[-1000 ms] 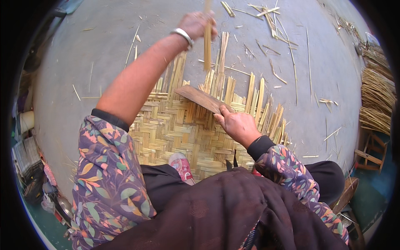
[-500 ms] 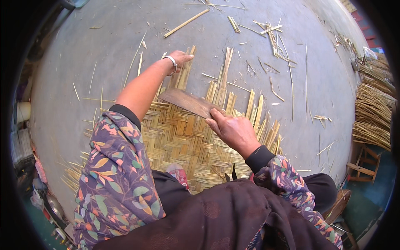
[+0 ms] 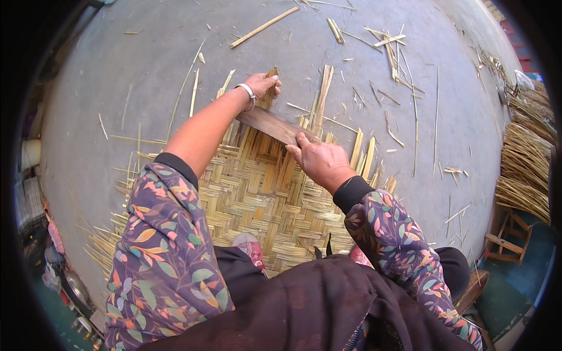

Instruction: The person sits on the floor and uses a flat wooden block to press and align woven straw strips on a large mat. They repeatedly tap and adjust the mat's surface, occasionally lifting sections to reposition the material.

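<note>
A mat woven from split bamboo strips (image 3: 252,202) lies on the floor before me, with loose strip ends sticking out along its far edge. My left hand (image 3: 261,88), a silver bangle at its wrist, is closed round a few upright strip ends (image 3: 266,100) at that edge. My right hand (image 3: 323,159) grips the right end of a broad, flat, brown knife-like blade (image 3: 270,125). The blade slants across the strips just below my left hand; whether its edge touches them I cannot tell.
Bamboo offcuts (image 3: 389,52) and a longer stick (image 3: 264,27) are scattered over the grey floor (image 3: 146,64). Stacked bundles of thin stalks (image 3: 524,167) stand at the right, above a small wooden stool (image 3: 508,238). Household goods line the left edge.
Both hands have shifted slightly: the right hand and blade have moved up and a little left, closer to the left hand, whose fingers now wrap round the strips.
</note>
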Demonstrator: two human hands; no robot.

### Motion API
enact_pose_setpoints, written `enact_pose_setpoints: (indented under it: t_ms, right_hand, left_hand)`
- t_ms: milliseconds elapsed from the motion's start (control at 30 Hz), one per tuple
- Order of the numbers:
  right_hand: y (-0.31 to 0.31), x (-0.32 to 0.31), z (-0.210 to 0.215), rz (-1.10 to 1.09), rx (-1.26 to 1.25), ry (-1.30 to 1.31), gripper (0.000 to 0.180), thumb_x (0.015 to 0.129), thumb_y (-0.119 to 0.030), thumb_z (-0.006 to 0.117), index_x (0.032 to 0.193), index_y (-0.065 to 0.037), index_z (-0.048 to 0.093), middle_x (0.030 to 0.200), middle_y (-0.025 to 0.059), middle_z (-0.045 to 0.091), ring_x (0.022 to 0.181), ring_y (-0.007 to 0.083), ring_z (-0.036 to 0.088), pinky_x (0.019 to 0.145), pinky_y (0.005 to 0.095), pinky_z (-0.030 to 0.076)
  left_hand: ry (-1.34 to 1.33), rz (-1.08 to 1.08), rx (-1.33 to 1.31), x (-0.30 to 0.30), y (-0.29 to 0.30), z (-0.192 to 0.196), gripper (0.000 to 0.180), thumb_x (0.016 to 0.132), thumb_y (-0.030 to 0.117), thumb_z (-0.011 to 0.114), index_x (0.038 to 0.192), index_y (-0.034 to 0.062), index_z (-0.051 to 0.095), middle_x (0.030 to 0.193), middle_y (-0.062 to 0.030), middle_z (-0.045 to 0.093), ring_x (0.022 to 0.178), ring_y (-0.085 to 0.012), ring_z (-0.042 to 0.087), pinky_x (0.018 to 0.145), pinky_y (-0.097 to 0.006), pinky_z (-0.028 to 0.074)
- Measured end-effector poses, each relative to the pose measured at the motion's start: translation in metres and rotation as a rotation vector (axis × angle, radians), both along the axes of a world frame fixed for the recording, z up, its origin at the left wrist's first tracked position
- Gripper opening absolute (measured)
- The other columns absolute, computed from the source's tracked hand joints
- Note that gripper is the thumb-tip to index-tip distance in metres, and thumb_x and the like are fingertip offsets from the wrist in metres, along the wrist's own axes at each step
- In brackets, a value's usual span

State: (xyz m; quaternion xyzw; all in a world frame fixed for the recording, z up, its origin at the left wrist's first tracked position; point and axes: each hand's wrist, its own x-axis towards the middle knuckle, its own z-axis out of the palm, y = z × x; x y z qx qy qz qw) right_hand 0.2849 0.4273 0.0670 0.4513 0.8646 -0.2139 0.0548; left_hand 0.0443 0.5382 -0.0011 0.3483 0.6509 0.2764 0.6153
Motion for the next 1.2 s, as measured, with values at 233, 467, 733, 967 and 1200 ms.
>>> enact_pose_setpoints:
  t_ms: [233,467,733,967,1200]
  right_hand:
    - [-0.006,-0.008,-0.007,-0.031,-0.045,0.029,0.053,0.1,-0.05,0.038,0.124,-0.006,0.056,0.073,0.0184,0.068,0.069,0.0369,0.068,0.06,0.0467,0.054]
    - [-0.008,-0.016,-0.017,-0.054,-0.087,0.046,0.053,0.1,-0.05,0.039,0.121,-0.005,0.056,0.079,0.0215,0.068,0.073,0.0386,0.068,0.06,0.0479,0.054]
    - [-0.024,0.021,0.024,-0.008,-0.093,0.093,0.049,0.1,-0.05,0.035,0.11,-0.012,0.063,0.074,0.0182,0.068,0.07,0.0386,0.067,0.063,0.0487,0.053]
    - [-0.046,0.008,0.043,0.184,-0.025,0.043,0.042,0.099,-0.049,0.039,0.109,-0.013,0.058,0.072,0.0142,0.068,0.064,0.0334,0.067,0.055,0.0462,0.052]
    - [-0.036,-0.022,0.032,0.24,-0.001,0.015,0.044,0.099,-0.05,0.04,0.101,-0.01,0.058,0.064,0.0132,0.065,0.061,0.0318,0.067,0.051,0.0453,0.051]
  left_hand:
    - [0.155,0.067,0.185,0.015,-0.019,-0.018,0.032,0.096,0.035,0.054,0.087,0.0061,0.066,0.071,-0.0034,0.063,0.064,-0.0164,0.06,0.062,-0.035,0.049]
    - [0.372,0.093,0.346,0.071,-0.002,0.075,0.038,0.092,0.044,0.056,0.088,0.0087,0.07,0.083,-0.0158,0.07,0.079,-0.0288,0.067,0.078,-0.042,0.05]
    - [0.646,0.083,0.436,-0.089,0.025,0.078,0.073,0.085,0.066,0.058,0.122,0.0032,0.058,0.119,-0.0134,0.061,0.111,-0.0254,0.056,0.093,-0.042,0.043]
    - [0.497,-0.257,-0.11,-0.068,-0.046,-0.006,0.039,0.087,0.037,0.067,0.104,0.0017,0.065,0.086,-0.0063,0.065,0.068,-0.0156,0.06,0.051,-0.031,0.046]
    - [0.352,-0.171,-0.087,-0.056,-0.049,0.001,0.026,0.088,0.027,0.065,0.091,0.002,0.066,0.077,-0.0082,0.067,0.054,-0.0152,0.054,0.047,-0.03,0.044]
